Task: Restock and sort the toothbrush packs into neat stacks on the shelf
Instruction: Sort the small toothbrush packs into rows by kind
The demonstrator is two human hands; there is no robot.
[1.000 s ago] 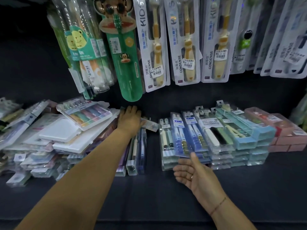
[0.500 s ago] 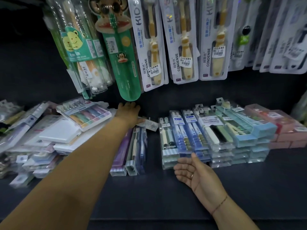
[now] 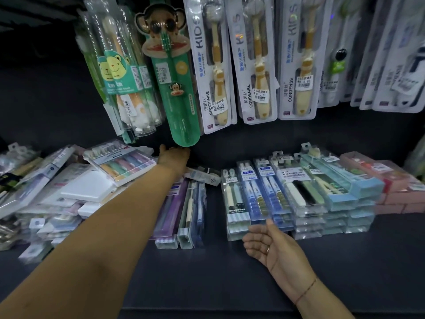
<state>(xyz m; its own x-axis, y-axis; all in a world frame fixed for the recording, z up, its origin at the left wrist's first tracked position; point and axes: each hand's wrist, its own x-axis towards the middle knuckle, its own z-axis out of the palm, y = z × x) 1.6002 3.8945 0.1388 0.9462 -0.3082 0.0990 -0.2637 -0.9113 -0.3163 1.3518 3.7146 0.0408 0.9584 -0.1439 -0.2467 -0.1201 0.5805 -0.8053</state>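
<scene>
On dark shelf [image 3: 207, 272], toothbrush packs [image 3: 264, 192] stacked, right hand [image 3: 273, 245] palm-up and slack, left hand [image 3: 173, 157], grip unclear

Shelf [image 3: 207, 284] front open; hanging packs [image 3: 259, 65] overhang rear.

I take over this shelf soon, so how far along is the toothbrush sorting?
Done: squared stacks on the right, from clear twin packs to blue boxes and pink boxes. In hand: the left hand reaches to the back above a short middle row; the right hand lies open at the stacks' front. Left: the jumbled heap on the left.
</scene>
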